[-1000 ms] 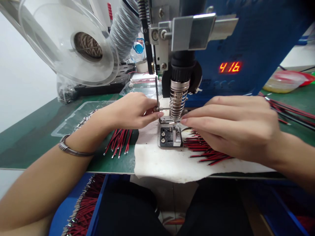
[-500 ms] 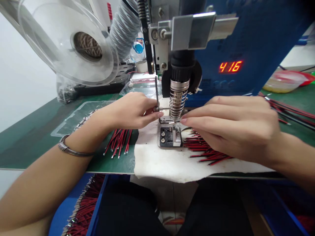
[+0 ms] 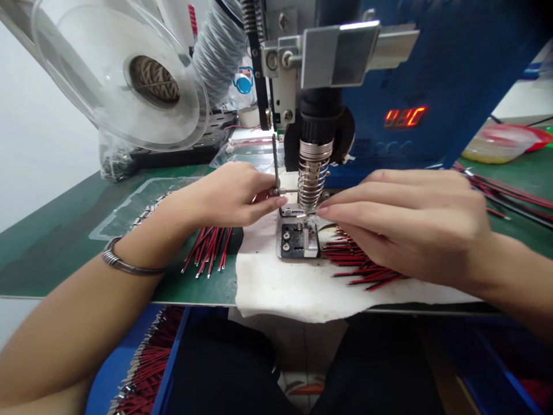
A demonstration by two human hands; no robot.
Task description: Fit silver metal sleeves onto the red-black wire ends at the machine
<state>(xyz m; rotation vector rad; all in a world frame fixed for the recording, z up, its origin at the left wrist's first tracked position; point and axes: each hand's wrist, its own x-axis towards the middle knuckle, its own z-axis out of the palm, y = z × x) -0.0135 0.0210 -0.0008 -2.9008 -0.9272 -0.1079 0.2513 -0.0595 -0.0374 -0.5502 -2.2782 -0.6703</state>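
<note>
A soldering machine's tip, ringed by a coil spring, points down at a small metal fixture. Just left of the tip, my left hand is closed in a pinch beside a thin metal rod; what lies between its fingers is hidden. From the right, my right hand pinches close to the tip, its fingertips almost at a small shiny metal piece under it. Whatever this pinch holds is too small to make out. Below the right hand lies a bundle of red and black wires.
More wires lie on the green table by my left forearm. A clear tray holds small metal parts. A white cloth lies under the fixture. A fume duct with a clear hood stands back left. Blue bins sit below.
Both hands and the machine stay in place. The red digits on the blue machine now show only in part.
</note>
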